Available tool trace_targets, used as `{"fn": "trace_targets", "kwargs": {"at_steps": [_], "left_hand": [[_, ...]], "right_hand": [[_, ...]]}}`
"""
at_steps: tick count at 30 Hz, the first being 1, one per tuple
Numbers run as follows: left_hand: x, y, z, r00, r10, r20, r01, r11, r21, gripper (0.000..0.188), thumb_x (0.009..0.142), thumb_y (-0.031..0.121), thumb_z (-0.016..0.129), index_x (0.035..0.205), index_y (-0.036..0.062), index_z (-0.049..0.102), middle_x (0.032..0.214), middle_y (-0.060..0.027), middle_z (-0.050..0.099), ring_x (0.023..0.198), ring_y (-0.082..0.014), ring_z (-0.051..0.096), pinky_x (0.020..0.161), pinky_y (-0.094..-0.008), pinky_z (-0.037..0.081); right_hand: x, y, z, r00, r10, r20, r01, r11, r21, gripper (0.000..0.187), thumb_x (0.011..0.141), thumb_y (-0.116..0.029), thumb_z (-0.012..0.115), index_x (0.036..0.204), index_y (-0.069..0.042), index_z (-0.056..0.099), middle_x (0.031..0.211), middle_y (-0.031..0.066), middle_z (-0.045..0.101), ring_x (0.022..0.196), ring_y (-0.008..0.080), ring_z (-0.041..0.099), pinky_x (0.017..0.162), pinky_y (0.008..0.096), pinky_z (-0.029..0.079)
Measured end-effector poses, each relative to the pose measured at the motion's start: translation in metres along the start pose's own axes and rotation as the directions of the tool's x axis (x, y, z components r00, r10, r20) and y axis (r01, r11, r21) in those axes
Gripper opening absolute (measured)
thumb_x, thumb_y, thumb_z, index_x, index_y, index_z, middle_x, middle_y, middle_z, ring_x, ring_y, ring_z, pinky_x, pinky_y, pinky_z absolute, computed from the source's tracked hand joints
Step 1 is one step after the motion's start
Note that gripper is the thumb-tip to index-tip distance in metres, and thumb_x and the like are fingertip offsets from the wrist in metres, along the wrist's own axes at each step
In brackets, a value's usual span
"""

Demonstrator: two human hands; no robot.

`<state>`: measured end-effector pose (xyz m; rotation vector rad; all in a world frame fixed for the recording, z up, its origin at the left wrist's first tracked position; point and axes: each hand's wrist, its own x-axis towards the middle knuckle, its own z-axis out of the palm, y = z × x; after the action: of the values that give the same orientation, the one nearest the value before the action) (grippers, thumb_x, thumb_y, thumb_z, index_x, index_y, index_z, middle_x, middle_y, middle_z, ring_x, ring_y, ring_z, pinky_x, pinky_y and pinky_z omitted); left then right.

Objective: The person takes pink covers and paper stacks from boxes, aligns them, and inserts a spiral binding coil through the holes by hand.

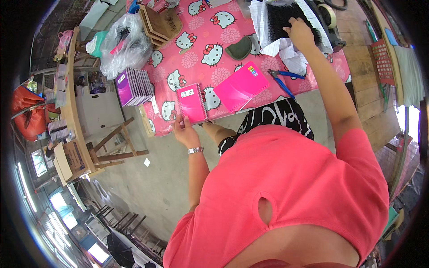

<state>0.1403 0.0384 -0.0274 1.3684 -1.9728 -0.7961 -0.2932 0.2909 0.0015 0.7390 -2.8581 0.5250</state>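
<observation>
The left hand (184,133) seemingly touches the small pink notebook (191,106), long axis pointing away.

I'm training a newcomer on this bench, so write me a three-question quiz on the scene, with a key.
1. True or false: the blue-handled pliers lie to the right of the larger pink cover.
2. Which is nearest to the left hand?
A) the purple notebook stack
B) the small pink notebook
C) the pliers
3. Fill in the colour: the right hand is over a ____ ridged mass on white paper.

Key: 1. True; 2. B; 3. black
</observation>
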Motion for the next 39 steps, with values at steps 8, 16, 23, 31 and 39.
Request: {"fn": "trace_targets", "kwargs": {"at_steps": [8,16,23,31,39], "left_hand": [[0.005,0.015,0.002,0.995,0.09,-0.046,-0.091,0.995,-0.037,0.032,0.084,0.007,0.07,0.114,-0.001,0.063,0.105,-0.0119,0.064,0.092,-0.0248,0.06,0.08,-0.0378,0.048],[-0.048,0.201,0.04,0.361,0.834,0.417,-0.865,0.467,-0.185,0.03,0.079,0.014,0.072,0.107,0.0079,0.063,0.11,-0.0097,0.062,0.103,-0.0316,0.057,0.09,-0.0439,0.046],[-0.026,0.213,0.021,0.278,0.721,0.635,-0.847,0.495,-0.191,0.029,0.078,0.01,0.064,0.107,0.0075,0.063,0.108,-0.0097,0.063,0.095,-0.0294,0.06,0.081,-0.0405,0.05],[-0.013,0.217,0.034,0.389,0.803,0.452,-0.902,0.431,0.009,0.021,0.084,0.011,0.061,0.104,0.0056,0.061,0.097,-0.0101,0.062,0.092,-0.0307,0.057,0.087,-0.0443,0.04],[-0.01,0.212,0.042,0.395,0.826,0.403,-0.901,0.434,-0.008,0.02,0.085,0.02,0.065,0.101,0.0072,0.061,0.093,-0.0086,0.061,0.09,-0.0284,0.055,0.087,-0.0431,0.037]], "right_hand": [[0.019,0.001,0.008,0.999,-0.022,-0.026,0.023,0.999,0.036,0.035,0.081,-0.019,0.068,0.113,-0.007,0.063,0.098,0.02,0.067,0.092,0.0389,0.066,0.08,0.0476,0.054],[0.044,0.021,0.001,0.987,0.053,-0.152,-0.014,0.967,0.253,0.043,0.072,-0.026,0.07,0.111,-0.008,0.069,0.095,0.015,0.072,0.088,0.0326,0.069,0.083,0.041,0.054],[-0.036,-0.011,-0.086,0.999,-0.028,-0.042,0.05,0.637,0.769,0.036,0.084,-0.008,0.052,0.115,-0.008,0.069,0.103,0.0111,0.069,0.082,0.0159,0.066,0.077,0.0305,0.052],[-0.108,-0.101,-0.093,0.869,-0.494,-0.005,0.298,0.517,0.802,0.027,0.09,-0.012,0.06,0.114,-0.013,0.071,0.106,0.0047,0.065,0.091,0.0206,0.055,0.084,0.0327,0.042],[-0.106,-0.106,-0.096,0.871,-0.48,-0.106,0.431,0.643,0.633,0.023,0.084,-0.016,0.067,0.107,-0.021,0.072,0.09,0.0033,0.058,0.095,0.0225,0.054,0.082,0.0383,0.039]]}}
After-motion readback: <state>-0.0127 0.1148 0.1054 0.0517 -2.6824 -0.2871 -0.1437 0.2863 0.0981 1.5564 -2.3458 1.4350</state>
